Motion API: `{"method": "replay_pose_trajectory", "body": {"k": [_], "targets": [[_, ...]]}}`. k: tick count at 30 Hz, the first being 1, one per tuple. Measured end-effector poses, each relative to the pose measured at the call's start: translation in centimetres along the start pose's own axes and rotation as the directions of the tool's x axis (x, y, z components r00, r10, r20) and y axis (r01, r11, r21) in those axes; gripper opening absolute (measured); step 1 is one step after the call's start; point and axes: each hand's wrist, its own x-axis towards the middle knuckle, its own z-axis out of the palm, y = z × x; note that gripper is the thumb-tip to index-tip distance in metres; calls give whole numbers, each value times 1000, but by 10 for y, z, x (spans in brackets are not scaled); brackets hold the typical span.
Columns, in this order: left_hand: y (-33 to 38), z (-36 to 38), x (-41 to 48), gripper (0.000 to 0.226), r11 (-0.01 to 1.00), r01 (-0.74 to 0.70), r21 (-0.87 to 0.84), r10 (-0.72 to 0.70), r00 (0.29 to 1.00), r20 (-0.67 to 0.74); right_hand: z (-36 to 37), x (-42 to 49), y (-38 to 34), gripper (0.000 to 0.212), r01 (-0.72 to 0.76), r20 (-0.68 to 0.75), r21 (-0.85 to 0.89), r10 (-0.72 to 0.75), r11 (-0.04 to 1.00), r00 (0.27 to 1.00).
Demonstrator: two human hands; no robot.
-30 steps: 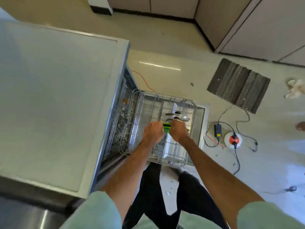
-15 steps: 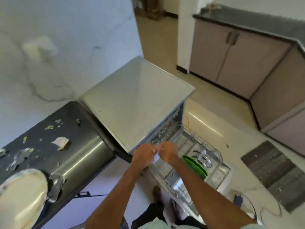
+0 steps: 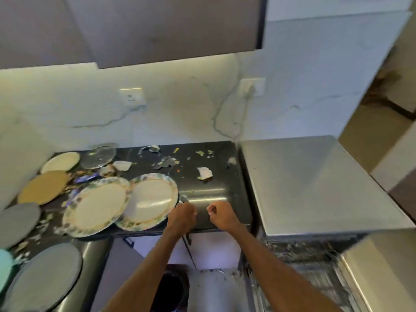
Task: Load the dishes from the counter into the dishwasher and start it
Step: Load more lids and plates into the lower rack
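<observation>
My left hand hovers over the front edge of the dark counter, fingers curled, right beside the rim of a floral plate. I see nothing in it. My right hand is a little to its right, also curled and holding nothing. A second floral plate lies partly under the first. Further left are a tan plate, a cream plate, a glass lid and two grey plates. The open dishwasher's rack shows blurred at lower right.
Food scraps and paper bits litter the counter, with a crumpled white scrap at the right. The dishwasher's steel top adjoins the counter on the right. Wall sockets sit on the marble backsplash, with cabinets overhead.
My view has swung from the dishwasher rack up to the counter. Both hands left the green plate in the rack and now hover at the counter's front edge, holding nothing.
</observation>
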Motion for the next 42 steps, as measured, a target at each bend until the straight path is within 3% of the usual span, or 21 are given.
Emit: {"method": "replay_pose_trajectory", "body": {"k": [7,18,24,32,42], "targets": [[-122,-36,27,27,972,186,-142,-194,980,-43,64,57,-80,20,66,72,-61,-62,996,995],[-239,-49,32,23,931,297,-214,-299,954,22,167,105,-121,30,-4,117,-29,7,1000,993],[-285,-51,14,29,879,384,-283,-405,914,-16,224,102,-166,26,86,193,-3,-84,996,978],[-332,-55,-16,27,779,531,-334,-594,796,-119,261,108,-222,11,239,213,53,-245,970,946],[-355,-89,17,30,720,578,-384,-661,739,-129,263,175,-262,25,291,333,10,-277,957,901]]}}
